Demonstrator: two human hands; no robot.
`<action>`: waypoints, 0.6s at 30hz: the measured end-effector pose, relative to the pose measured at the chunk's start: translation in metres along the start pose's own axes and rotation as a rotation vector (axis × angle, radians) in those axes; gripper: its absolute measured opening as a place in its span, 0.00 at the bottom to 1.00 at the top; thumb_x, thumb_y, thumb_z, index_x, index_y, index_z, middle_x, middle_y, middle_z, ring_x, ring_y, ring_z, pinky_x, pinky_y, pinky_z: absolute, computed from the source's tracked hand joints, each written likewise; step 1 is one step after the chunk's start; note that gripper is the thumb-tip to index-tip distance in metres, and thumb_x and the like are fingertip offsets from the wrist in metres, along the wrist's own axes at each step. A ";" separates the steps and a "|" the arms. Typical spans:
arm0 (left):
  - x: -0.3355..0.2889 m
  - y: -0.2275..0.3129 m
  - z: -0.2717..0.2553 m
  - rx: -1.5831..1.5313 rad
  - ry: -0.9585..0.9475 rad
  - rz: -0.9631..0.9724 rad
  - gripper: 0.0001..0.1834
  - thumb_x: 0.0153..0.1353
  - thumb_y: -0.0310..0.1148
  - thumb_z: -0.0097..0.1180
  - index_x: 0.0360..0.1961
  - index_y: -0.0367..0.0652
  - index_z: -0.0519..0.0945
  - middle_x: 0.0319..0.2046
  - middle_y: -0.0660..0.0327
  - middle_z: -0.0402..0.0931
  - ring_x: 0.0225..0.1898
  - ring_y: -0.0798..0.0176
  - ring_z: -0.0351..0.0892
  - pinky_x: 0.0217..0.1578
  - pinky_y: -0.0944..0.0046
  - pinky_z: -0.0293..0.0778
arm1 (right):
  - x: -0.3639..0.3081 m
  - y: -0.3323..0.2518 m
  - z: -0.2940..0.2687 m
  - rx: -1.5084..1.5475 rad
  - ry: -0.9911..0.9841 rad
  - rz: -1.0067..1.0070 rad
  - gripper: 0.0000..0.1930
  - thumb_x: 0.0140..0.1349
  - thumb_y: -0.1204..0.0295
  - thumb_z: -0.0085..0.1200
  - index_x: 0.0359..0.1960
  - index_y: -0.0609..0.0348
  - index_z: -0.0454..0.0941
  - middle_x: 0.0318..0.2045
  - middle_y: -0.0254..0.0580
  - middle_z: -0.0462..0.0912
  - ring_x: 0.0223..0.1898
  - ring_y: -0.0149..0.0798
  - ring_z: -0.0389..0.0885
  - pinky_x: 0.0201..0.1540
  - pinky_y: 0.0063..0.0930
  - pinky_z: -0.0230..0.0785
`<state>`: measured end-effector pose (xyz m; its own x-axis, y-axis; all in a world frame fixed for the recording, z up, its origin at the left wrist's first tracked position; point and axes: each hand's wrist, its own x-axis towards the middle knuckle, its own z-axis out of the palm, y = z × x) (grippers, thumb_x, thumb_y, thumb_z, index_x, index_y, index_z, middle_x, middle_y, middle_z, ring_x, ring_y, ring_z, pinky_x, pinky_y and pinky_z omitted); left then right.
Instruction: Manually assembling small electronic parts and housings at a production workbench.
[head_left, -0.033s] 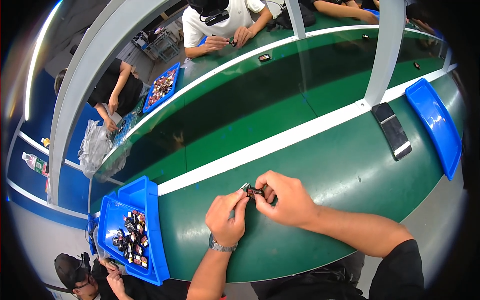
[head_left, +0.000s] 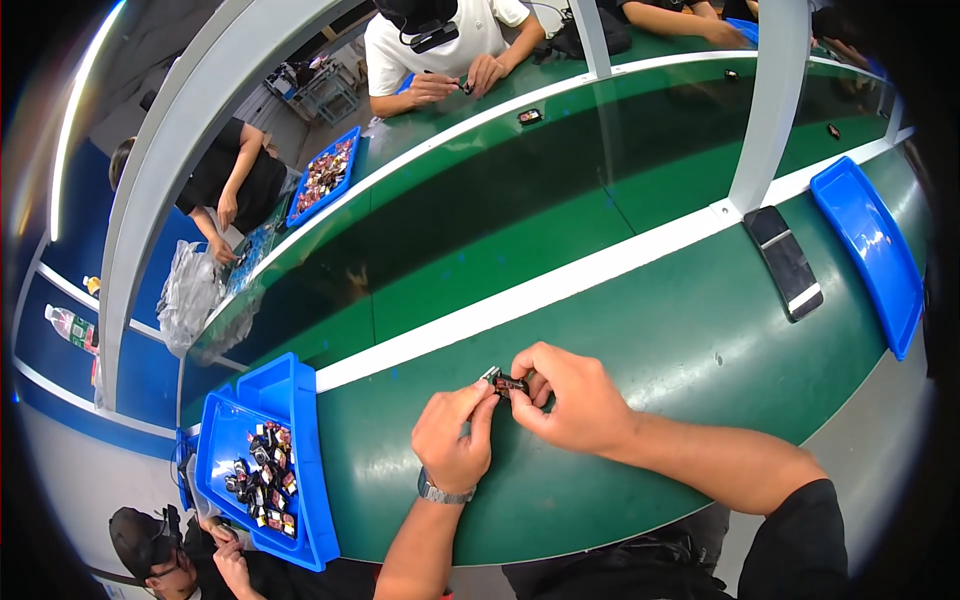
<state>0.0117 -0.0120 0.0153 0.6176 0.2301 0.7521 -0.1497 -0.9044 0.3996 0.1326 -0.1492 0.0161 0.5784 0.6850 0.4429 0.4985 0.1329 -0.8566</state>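
Between my two hands, just above the green table (head_left: 640,320), is a small black part (head_left: 510,385) with a reddish-printed side and a light metallic end. The fingertips of my left hand (head_left: 455,435) pinch its left, metallic end. My right hand (head_left: 575,400) grips the other end between thumb and bent fingers. Fingers cover much of the part, so its exact kind does not show. On my left wrist is a metal-banded watch (head_left: 445,491). Left of my hands, a blue tray (head_left: 225,440) holds many similar small black parts (head_left: 265,475) with red and yellow bits.
A white rail (head_left: 520,300) divides my table from a green conveyor belt (head_left: 450,250) carrying a few small parts. At right lie a dark phone-like slab (head_left: 782,262) and a blue tray (head_left: 875,260). Grey posts (head_left: 775,110) rise from the rail. Several people work nearby.
My hands and the part stay in place. A co-worker's arm at the far top right has shifted slightly.
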 end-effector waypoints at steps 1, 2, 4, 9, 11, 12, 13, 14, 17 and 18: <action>0.000 0.000 0.000 0.027 -0.002 0.027 0.17 0.51 0.14 0.68 0.43 0.36 0.83 0.30 0.55 0.85 0.26 0.62 0.82 0.27 0.67 0.77 | 0.000 0.000 0.001 0.000 0.001 -0.003 0.10 0.58 0.79 0.61 0.38 0.64 0.74 0.30 0.41 0.82 0.27 0.32 0.86 0.29 0.25 0.80; 0.001 0.001 0.000 0.028 0.000 0.030 0.17 0.51 0.14 0.68 0.43 0.36 0.83 0.30 0.55 0.85 0.26 0.62 0.82 0.27 0.67 0.77 | 0.000 0.001 0.001 0.021 0.018 0.008 0.10 0.58 0.79 0.61 0.38 0.64 0.74 0.30 0.41 0.82 0.27 0.32 0.86 0.29 0.25 0.80; 0.002 0.001 0.000 0.058 0.003 0.058 0.17 0.51 0.14 0.69 0.43 0.36 0.83 0.29 0.55 0.85 0.26 0.61 0.81 0.26 0.67 0.77 | 0.000 0.000 0.001 0.041 0.036 0.017 0.09 0.58 0.79 0.61 0.38 0.64 0.74 0.30 0.41 0.82 0.27 0.31 0.86 0.28 0.25 0.80; 0.003 0.004 0.000 0.102 -0.004 0.056 0.17 0.51 0.15 0.69 0.43 0.35 0.84 0.29 0.56 0.85 0.25 0.62 0.81 0.26 0.67 0.76 | 0.001 -0.002 0.001 0.064 0.022 0.025 0.10 0.56 0.79 0.61 0.37 0.63 0.71 0.30 0.46 0.81 0.24 0.40 0.83 0.28 0.33 0.77; 0.004 0.005 0.000 0.119 -0.007 0.062 0.17 0.50 0.15 0.69 0.43 0.35 0.84 0.29 0.56 0.85 0.25 0.61 0.80 0.25 0.67 0.76 | 0.001 -0.003 0.001 0.053 0.020 0.015 0.10 0.56 0.80 0.61 0.37 0.63 0.72 0.31 0.46 0.81 0.25 0.40 0.83 0.28 0.33 0.77; 0.005 0.006 0.000 0.123 -0.012 0.061 0.17 0.50 0.15 0.69 0.43 0.35 0.84 0.29 0.56 0.85 0.24 0.61 0.80 0.25 0.67 0.75 | 0.001 -0.003 0.000 0.043 0.016 0.007 0.10 0.56 0.80 0.60 0.38 0.63 0.72 0.31 0.46 0.81 0.25 0.41 0.83 0.28 0.33 0.77; 0.005 0.006 0.000 0.129 -0.016 0.060 0.17 0.50 0.15 0.69 0.42 0.35 0.84 0.28 0.56 0.85 0.24 0.61 0.79 0.25 0.67 0.75 | 0.001 -0.003 0.000 0.043 0.018 0.005 0.10 0.56 0.80 0.60 0.38 0.63 0.72 0.31 0.46 0.81 0.25 0.41 0.83 0.28 0.33 0.77; 0.005 0.006 0.001 0.130 -0.015 0.062 0.17 0.50 0.15 0.69 0.42 0.35 0.84 0.28 0.56 0.85 0.24 0.61 0.79 0.25 0.67 0.75 | 0.001 -0.004 -0.001 0.033 0.009 -0.004 0.10 0.56 0.80 0.60 0.38 0.63 0.72 0.31 0.46 0.81 0.26 0.41 0.84 0.28 0.33 0.77; 0.004 0.005 0.001 0.120 -0.008 0.054 0.17 0.50 0.14 0.69 0.42 0.35 0.84 0.28 0.56 0.84 0.24 0.61 0.79 0.24 0.67 0.74 | 0.002 -0.004 -0.002 0.013 -0.006 -0.025 0.11 0.56 0.79 0.60 0.38 0.62 0.73 0.32 0.46 0.81 0.27 0.42 0.84 0.29 0.33 0.77; 0.004 0.005 0.000 0.122 -0.005 0.056 0.17 0.49 0.14 0.69 0.42 0.35 0.84 0.28 0.56 0.84 0.24 0.61 0.79 0.24 0.67 0.74 | 0.002 -0.004 -0.002 0.003 -0.014 -0.035 0.11 0.56 0.79 0.61 0.39 0.62 0.73 0.33 0.46 0.81 0.27 0.42 0.84 0.30 0.34 0.77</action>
<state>0.0135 -0.0161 0.0202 0.6151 0.1762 0.7685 -0.0891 -0.9530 0.2897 0.1330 -0.1500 0.0204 0.5516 0.6895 0.4694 0.5165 0.1595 -0.8413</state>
